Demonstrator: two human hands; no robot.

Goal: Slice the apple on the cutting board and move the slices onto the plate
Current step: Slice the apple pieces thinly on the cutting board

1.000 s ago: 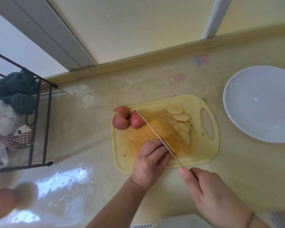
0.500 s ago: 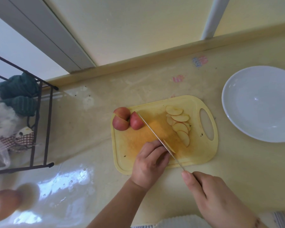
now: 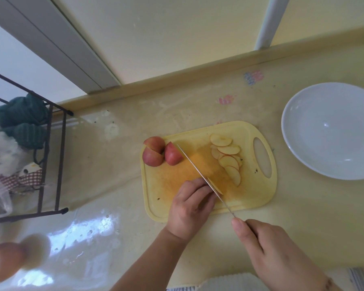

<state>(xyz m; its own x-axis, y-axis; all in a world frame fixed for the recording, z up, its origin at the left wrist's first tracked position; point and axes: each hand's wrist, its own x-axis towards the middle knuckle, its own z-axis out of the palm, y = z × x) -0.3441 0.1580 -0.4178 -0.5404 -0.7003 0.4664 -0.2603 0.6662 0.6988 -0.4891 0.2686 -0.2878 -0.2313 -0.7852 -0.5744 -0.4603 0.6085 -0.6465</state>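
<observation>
— So how far along is the apple?

— Partway, I'd judge. A fan of thin apple slices (image 3: 227, 156) lies beyond the fingertips, toward the handle end of the yellow cutting board (image 3: 259, 198), and one fresh slice (image 3: 214, 185) leans against the blade just beside the left knuckles. Three red apple wedges (image 3: 160, 153) sit uncut at the board's far left corner, well apart from either hand.

— And the hands?

— The left hand (image 3: 190, 208) has its fingers curled down over the piece being cut (the piece itself is hidden under them). The right hand (image 3: 267, 248) grips the handle of the kitchen knife (image 3: 200, 176), forefinger stretched along the top; the blade runs slantwise right against the left fingertips.

— What's left, then?

— Finishing this wedge, cutting the three others, then carrying everything over — the white plate (image 3: 298, 152) holds nothing yet. It stands to the right past the board's handle, with no obstacle between.

— Anything else about?

— A black wire rack (image 3: 51, 162) with green cloth (image 3: 23, 122) far left, and a blurred brownish object (image 3: 6, 263) at the near left corner — neither in the way.
</observation>
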